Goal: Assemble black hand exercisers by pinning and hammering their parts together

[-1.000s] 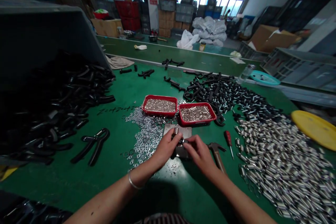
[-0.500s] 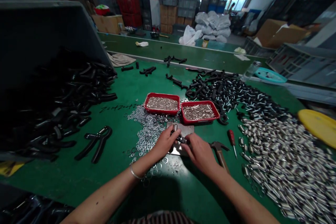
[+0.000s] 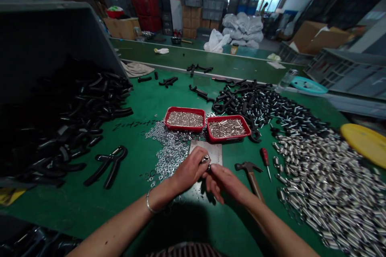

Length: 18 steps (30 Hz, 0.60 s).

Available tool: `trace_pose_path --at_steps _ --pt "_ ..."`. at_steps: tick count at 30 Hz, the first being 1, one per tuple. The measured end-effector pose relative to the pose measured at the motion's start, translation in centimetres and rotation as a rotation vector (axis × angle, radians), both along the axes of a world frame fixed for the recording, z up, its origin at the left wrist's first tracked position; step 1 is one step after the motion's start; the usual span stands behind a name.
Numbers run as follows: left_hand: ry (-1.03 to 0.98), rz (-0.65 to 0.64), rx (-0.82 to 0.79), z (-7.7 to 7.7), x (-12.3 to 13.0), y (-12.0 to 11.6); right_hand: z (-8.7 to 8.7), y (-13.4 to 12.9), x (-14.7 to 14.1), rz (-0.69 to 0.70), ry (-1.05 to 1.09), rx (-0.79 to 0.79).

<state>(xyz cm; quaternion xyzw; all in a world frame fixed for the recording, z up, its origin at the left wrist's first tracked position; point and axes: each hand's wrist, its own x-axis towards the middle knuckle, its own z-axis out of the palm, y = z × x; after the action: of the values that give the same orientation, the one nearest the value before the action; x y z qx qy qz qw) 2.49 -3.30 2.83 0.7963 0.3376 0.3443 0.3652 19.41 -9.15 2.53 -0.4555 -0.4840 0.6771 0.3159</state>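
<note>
Over the front of a small metal plate (image 3: 214, 150), my two hands meet around a small assembly. My left hand (image 3: 189, 168) is closed on a metal spring (image 3: 205, 159), whose coils show only partly between the fingers. Against it, a small black part (image 3: 209, 168) is pinched by the thumb and a finger of my right hand (image 3: 226, 182); the other fingers curl beneath. My fingers hide most of both pieces. To the right of my right hand lies a hammer (image 3: 251, 176). Loose metal rings (image 3: 170, 148) are spread left of the plate.
Two red trays (image 3: 184, 128) (image 3: 229, 139) of small metal parts stand beyond the plate. Many springs (image 3: 325, 184) and black parts with pins (image 3: 265, 106) are heaped right, near a screwdriver (image 3: 265, 158). A hand gripper (image 3: 110, 164) lies left, before a bin (image 3: 105, 36) of black handles.
The held piece has been turned and drawn slightly toward me, so the spring no longer stands upright. My left hand has rolled over it, and my right fingers have curled underneath.
</note>
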Motion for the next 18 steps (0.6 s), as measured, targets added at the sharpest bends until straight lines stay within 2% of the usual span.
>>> trace_pose_path --at_steps 2,4,7,10,12,14,18 --pt "0.012 0.094 -0.010 -0.2 0.0 -0.1 -0.1 -0.2 0.0 -0.159 -0.163 0.192" --pt "0.068 0.097 0.008 -0.5 0.1 0.1 -0.5 -0.5 -0.2 -0.159 -0.204 0.214" --pt "0.275 -0.099 0.071 -0.7 0.5 1.6 -1.4 -0.7 -0.4 0.005 -0.183 0.086" --pt "0.549 -0.278 0.166 -0.7 1.6 3.9 -1.8 -0.4 0.1 -0.029 -0.502 0.261" --pt "0.710 -0.342 0.237 -0.4 2.5 5.4 -1.4 -0.4 1.1 -0.071 -0.707 0.373" --pt "0.785 -0.335 0.320 0.3 3.3 6.6 -0.9 -1.0 2.9 -0.092 -0.785 0.395" --pt "0.670 -0.187 0.463 2.3 5.1 9.2 -0.6 -4.2 7.2 -0.182 -0.806 0.387"
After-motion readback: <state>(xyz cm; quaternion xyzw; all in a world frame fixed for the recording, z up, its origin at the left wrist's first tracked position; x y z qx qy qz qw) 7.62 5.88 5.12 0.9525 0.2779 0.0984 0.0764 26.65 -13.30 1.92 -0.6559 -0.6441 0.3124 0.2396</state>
